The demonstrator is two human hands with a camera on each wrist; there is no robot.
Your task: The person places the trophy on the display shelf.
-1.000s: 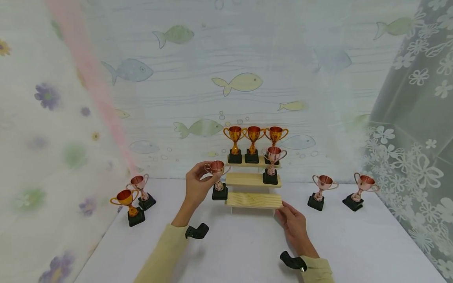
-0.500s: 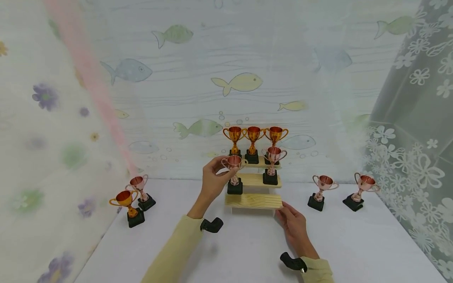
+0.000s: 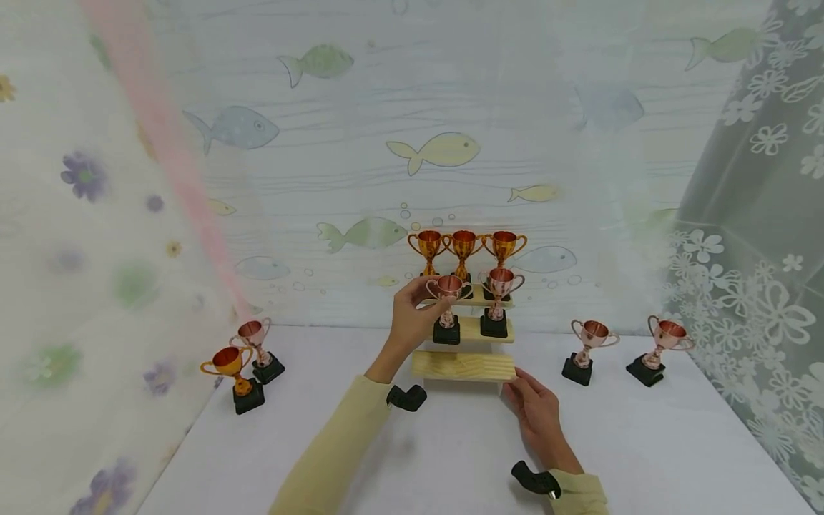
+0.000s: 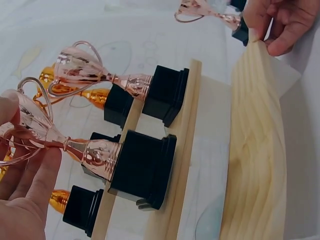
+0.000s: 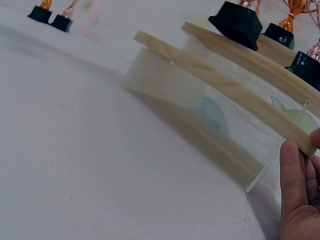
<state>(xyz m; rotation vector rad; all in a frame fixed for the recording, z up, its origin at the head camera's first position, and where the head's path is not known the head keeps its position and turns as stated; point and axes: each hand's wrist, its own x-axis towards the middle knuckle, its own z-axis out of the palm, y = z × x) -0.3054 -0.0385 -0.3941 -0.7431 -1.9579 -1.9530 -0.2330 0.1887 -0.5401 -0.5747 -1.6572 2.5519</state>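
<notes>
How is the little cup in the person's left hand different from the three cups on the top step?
The held trophy is pinkish rose; the top-step trophies are orange-gold. The left hand grips the held trophy on the middle step; the top-step trophies stand untouched on the highest step. All have two handles and black bases.

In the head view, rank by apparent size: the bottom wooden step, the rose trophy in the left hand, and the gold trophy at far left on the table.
1. Bottom wooden step, clearly largest.
2. Rose trophy in the left hand and gold trophy: these look about alike, and the gold one sits nearer the camera, so I won't rank them.
</notes>
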